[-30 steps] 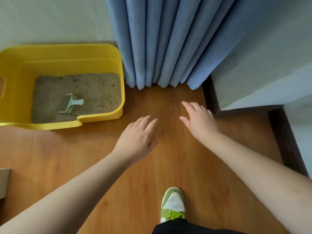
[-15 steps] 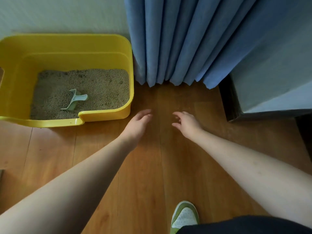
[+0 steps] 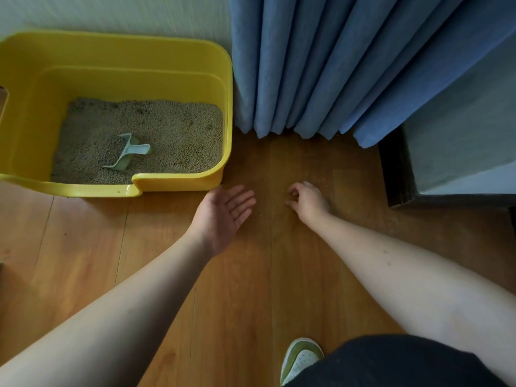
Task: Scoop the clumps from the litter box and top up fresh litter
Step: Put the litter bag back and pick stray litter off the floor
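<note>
So neither hand is holding anything yet: the left hand (image 3: 223, 216) is palm-up with fingers spread flat, and the right hand (image 3: 307, 201) has its fingers curled down toward the wooden floor (image 3: 251, 289), maybe at stray grains, hard to tell. The pale green plastic scoop (image 3: 127, 155) lies in the grey litter (image 3: 167, 135) inside the yellow plastic litter box (image 3: 178, 57), up and to the left. Its handle points right, and the left hand is clearly nearer.
</note>
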